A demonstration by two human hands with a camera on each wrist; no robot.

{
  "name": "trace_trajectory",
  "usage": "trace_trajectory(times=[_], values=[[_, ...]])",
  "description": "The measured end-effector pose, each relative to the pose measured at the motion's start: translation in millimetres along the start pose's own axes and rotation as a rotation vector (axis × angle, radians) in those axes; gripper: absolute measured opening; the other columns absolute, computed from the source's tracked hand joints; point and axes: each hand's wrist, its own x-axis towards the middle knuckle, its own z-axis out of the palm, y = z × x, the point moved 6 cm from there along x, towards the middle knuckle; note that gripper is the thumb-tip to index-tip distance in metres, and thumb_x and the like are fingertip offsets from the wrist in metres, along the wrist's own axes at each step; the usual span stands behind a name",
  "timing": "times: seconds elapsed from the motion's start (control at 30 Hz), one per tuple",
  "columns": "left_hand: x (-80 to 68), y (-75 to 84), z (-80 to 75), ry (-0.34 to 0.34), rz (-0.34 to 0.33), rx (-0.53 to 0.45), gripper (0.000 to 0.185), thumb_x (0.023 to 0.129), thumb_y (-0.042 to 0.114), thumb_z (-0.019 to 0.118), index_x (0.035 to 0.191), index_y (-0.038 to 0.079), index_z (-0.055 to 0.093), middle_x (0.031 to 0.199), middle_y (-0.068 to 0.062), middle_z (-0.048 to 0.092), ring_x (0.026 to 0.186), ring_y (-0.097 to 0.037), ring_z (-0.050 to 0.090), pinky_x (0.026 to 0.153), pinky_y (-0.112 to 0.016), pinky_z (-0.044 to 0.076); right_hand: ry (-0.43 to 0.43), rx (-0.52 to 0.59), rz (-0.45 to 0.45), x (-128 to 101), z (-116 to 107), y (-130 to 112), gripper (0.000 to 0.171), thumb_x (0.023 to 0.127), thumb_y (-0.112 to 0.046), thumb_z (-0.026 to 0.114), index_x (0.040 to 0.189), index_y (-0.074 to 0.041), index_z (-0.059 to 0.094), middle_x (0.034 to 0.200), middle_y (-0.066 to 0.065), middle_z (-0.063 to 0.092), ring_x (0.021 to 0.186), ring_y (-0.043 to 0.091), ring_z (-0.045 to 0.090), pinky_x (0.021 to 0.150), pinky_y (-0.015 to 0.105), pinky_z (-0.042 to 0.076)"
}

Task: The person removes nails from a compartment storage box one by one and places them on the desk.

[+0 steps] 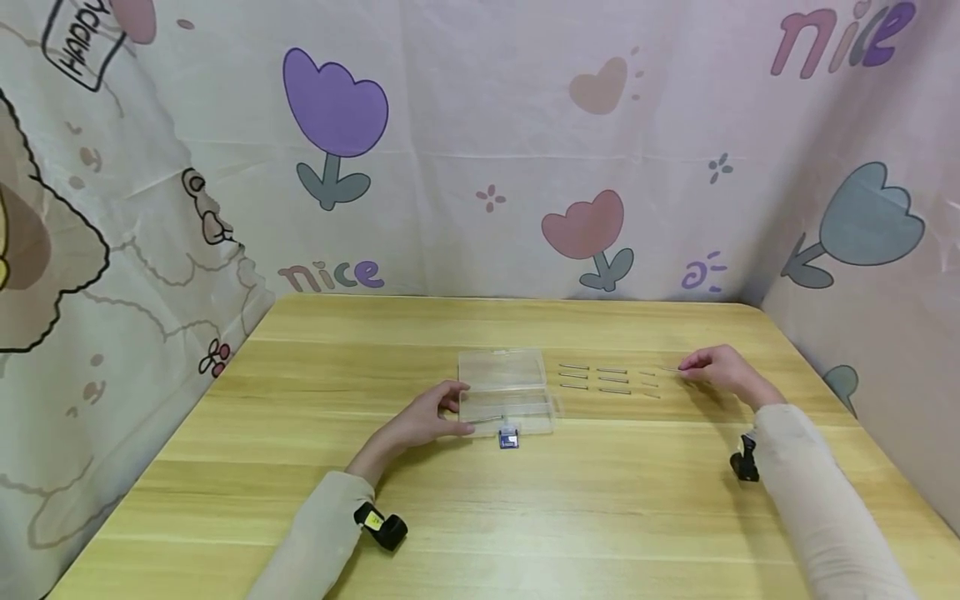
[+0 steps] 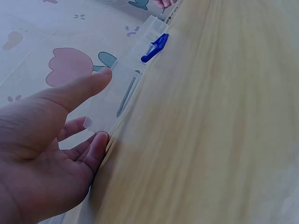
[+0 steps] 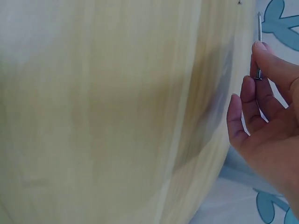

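Observation:
An open clear plastic box (image 1: 501, 371) lies on the table, its lid folded back and a nail (image 1: 491, 417) inside its front section. A blue latch (image 2: 156, 48) hangs at the front edge. My left hand (image 1: 423, 415) grips the box's left end between thumb and fingers. Over the table's right side, my right hand (image 1: 718, 371) pinches a nail (image 3: 259, 30) between thumb and fingertips, its flat head toward the palm. Between the box and that hand, several thicker nails (image 1: 613, 380) lie in two columns, beside a column of thinner nails (image 1: 649, 385).
The wooden table (image 1: 585, 517) has a rounded far right corner. A patterned cloth (image 1: 465, 100) hangs behind it and along both sides. Each sleeve carries a small black device, one on the left forearm (image 1: 381, 527) and one on the right (image 1: 745, 458).

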Motion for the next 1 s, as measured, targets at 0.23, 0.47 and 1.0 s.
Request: trace_trajectory(times=[0.23, 0.47, 1.0], values=[[0.8, -0.7, 0.2, -0.003, 0.004, 0.002, 0.066, 0.080, 0.019, 0.081, 0.136, 0.004, 0.049, 0.123, -0.008, 0.055, 0.104, -0.022, 0.048, 0.084, -0.035, 0.042, -0.013, 0.018, 0.039, -5, 0, 18, 0.019, 0.090, -0.006, 0.067, 0.100, 0.010, 0.068, 0.097, 0.015, 0.068, 0.084, 0.017, 0.052, 0.074, 0.029, 0.042], [1.2, -1.5, -0.2, -0.001, 0.002, 0.000, 0.066, 0.080, 0.020, 0.081, 0.136, 0.005, 0.049, 0.122, -0.007, 0.054, 0.104, -0.022, 0.048, 0.084, -0.035, 0.042, 0.012, 0.013, 0.043, -3, 0, 28, 0.022, 0.090, -0.010, 0.068, 0.100, 0.009, 0.069, 0.097, 0.015, 0.068, 0.082, 0.016, 0.052, 0.072, 0.030, 0.042], [1.0, 0.1, -0.3, 0.002, -0.014, 0.003, 0.067, 0.080, 0.021, 0.081, 0.137, 0.005, 0.048, 0.121, -0.007, 0.053, 0.104, -0.022, 0.047, 0.084, -0.035, 0.042, 0.010, 0.012, 0.043, 1, 5, 25, 0.025, 0.091, -0.013, 0.068, 0.103, 0.010, 0.069, 0.105, 0.022, 0.066, 0.090, 0.024, 0.051, 0.076, 0.035, 0.039]])
